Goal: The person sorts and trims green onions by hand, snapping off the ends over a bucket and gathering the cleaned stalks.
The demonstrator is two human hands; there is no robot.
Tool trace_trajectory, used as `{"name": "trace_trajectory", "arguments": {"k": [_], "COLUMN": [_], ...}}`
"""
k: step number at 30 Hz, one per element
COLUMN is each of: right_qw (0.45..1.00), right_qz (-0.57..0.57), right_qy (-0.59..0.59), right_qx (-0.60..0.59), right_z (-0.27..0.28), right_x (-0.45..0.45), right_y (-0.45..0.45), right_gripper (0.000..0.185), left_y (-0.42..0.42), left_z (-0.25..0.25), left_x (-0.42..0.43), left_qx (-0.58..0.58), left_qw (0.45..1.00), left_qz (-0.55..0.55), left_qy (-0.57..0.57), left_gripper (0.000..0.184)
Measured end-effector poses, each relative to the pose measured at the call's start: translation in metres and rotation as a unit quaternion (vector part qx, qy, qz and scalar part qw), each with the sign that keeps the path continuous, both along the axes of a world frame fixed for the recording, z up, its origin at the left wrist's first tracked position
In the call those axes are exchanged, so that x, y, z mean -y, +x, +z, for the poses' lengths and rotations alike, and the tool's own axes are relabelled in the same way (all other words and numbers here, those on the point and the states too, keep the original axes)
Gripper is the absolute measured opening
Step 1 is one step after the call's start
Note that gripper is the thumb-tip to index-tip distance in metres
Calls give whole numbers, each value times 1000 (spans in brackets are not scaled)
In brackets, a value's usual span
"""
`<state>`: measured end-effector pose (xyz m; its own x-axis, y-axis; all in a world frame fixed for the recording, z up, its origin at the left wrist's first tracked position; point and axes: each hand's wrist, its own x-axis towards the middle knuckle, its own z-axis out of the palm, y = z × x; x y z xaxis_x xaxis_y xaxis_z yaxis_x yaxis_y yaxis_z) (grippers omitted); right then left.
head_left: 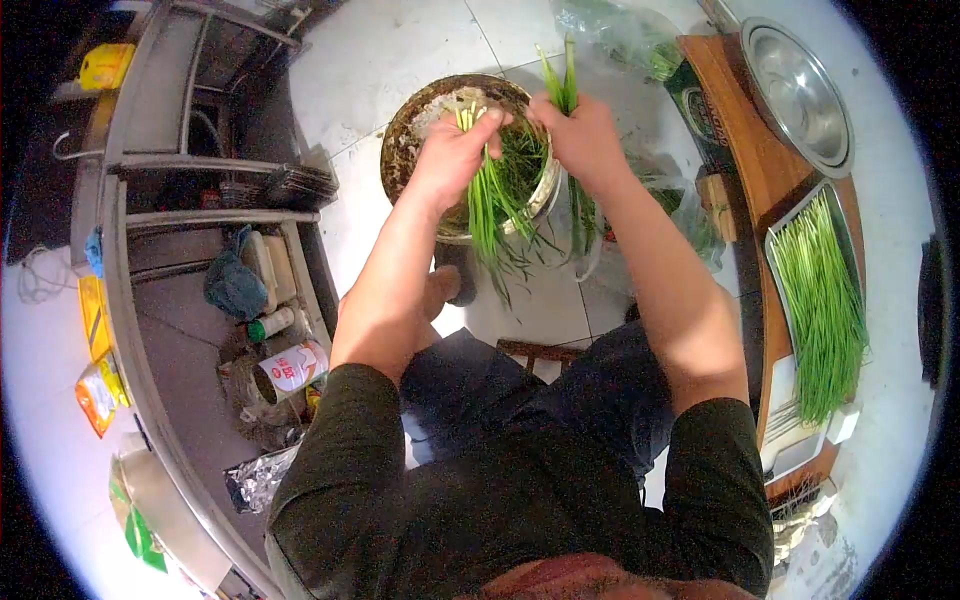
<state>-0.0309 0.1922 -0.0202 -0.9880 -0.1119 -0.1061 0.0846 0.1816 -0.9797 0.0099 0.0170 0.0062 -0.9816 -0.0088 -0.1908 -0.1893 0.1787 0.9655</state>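
Observation:
My left hand (458, 152) is closed round a bunch of green stalks (487, 215), pale ends up, with the long leaves hanging down over the rim of a round, stained bucket (400, 150). My right hand (578, 140) is closed on a second green bunch (569, 80), which sticks up above the fist and hangs below it, just right of the bucket. The hands are close together over the bucket's right part. Dark green scraps lie inside the bucket.
At the right, a wooden table (720, 110) holds a steel bowl (797, 95) and a tray of green stalks (815, 290). Plastic bags with greens (650, 60) lie near it. A metal shelf (150, 215) with a can (292, 372) stands left. A wooden stool (540, 352) shows between the legs.

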Motion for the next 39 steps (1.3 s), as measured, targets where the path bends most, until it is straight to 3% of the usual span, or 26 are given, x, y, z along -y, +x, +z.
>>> {"name": "trace_trajectory", "arguments": {"k": [3,6,9,12,15,21,24,27,30,39], "right_qw": [997,996,995,995,997,990,993,988,979,979], "right_qz": [10,63,75,93,34,80,86,119,114,173], "right_qy": [-4,-56,-71,-8,-74,65,64,81,171,108], "right_qx": [-72,10,-10,-20,17,91,-49,54,12,-18], "right_z": [1,17,11,14,3,17,-12,5,-10,2], "right_x": [2,0,4,1,4,-9,0,-6,-3,3], "right_y": [3,9,11,9,3,2,-2,3,-4,14], "right_gripper": [38,37,39,41,25,32,33,42,41,36], "left_y": [-2,1,0,-3,1,-1,-2,-2,0,-1], "left_z": [-7,0,-4,-11,-4,-5,-8,-8,-3,-2], "left_x": [-2,-5,-3,0,-4,0,3,4,1,-5], "left_qx": [-30,-8,-9,-5,2,9,21,8,-4,-9], "left_qw": [1000,1000,999,998,999,1000,995,991,988,993], "left_qz": [-1,5,1,-22,-11,24,43,52,54,98], "left_qy": [0,-23,-30,-63,-48,13,89,120,146,68], "left_gripper": [25,24,26,27,27,28,26,23,21,9]}}
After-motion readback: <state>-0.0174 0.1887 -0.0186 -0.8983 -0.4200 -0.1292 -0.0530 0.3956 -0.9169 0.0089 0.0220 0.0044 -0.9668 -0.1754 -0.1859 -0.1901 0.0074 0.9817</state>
